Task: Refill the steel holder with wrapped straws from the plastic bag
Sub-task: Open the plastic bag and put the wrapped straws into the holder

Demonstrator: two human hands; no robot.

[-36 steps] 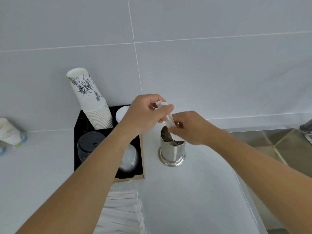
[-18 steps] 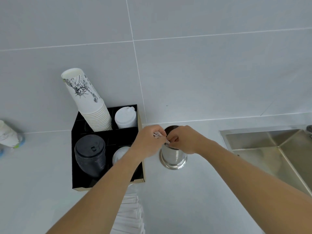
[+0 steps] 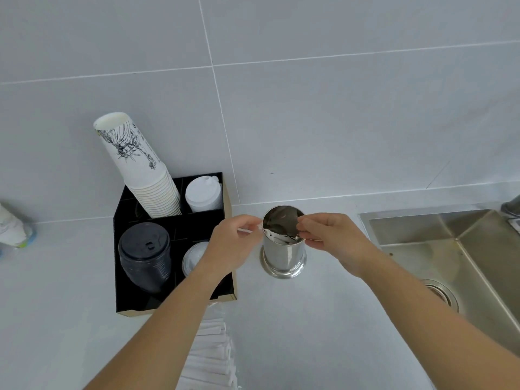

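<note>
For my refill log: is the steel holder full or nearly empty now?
Nearly empty. The steel holder shows bare shiny inner wall, with only a few wrapped straws lying low inside.

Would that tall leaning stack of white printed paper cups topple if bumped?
Probably. The stack of white printed paper cups leans left, well above its black divided organiser box. Being paper, it likely weighs little, so a nudge might tip it.

We read this as a café drinks station: stacked paper cups (image 3: 146,175) and lids in a black organizer (image 3: 123,299), steel sink (image 3: 475,266), tiled wall (image 3: 309,108).
</note>
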